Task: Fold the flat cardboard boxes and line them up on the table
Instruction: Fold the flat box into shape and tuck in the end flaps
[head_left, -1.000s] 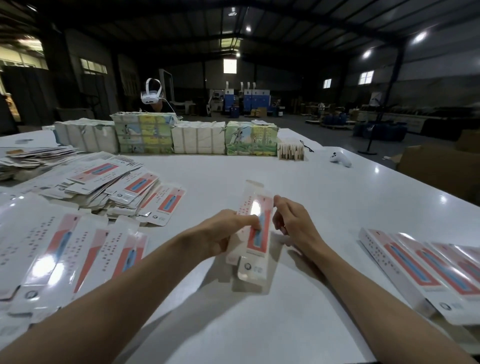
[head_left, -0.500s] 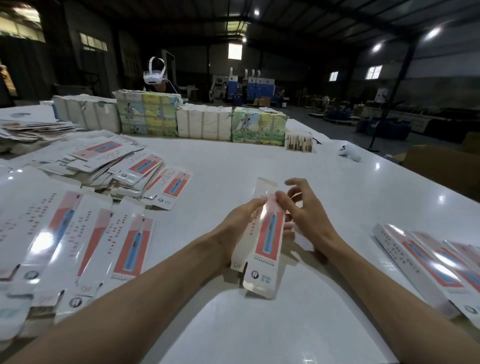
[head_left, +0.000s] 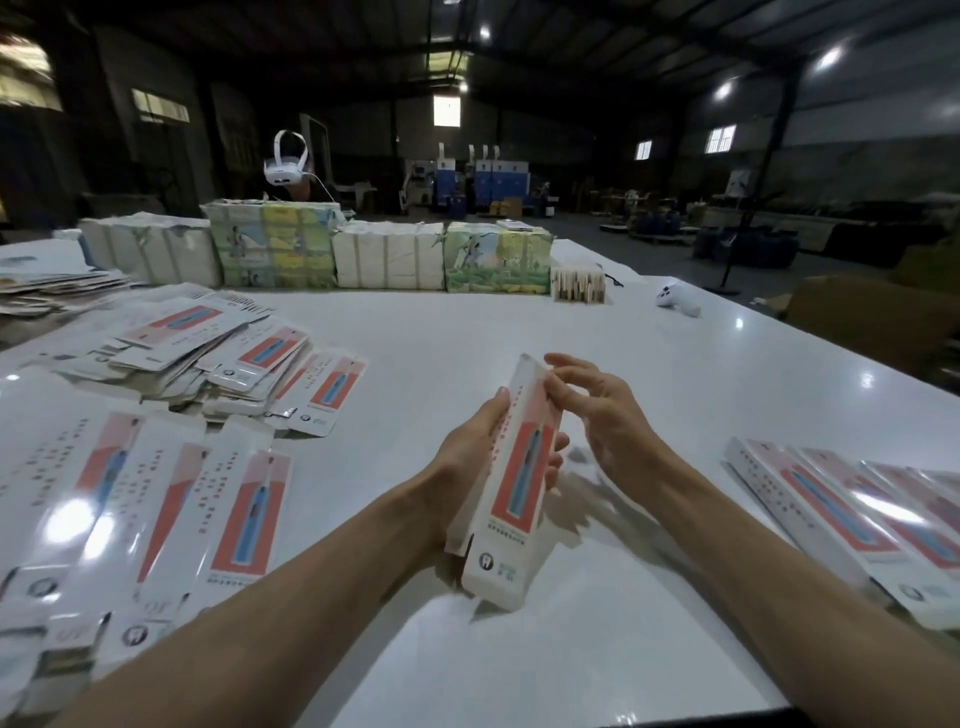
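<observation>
A long white box with a red panel and a blue toothbrush picture is raised above the white table, near the middle. My left hand grips it from the left side, fingers curled round behind it. My right hand is at the box's upper right edge, fingers spread and lightly curled; a fingertip touches the top part. Flat unfolded boxes lie at the left in a row, with a loose pile behind. Folded boxes lie side by side at the right.
Wrapped bundles stand in a row along the table's far side, with a small wooden-looking stack beside them. A white controller lies at the far right. A person with a white headset is behind the bundles.
The box has come up off the table and opened from flat into a tube shape. My right hand has shifted from its side edge to its upper end, with the fingers spread.
</observation>
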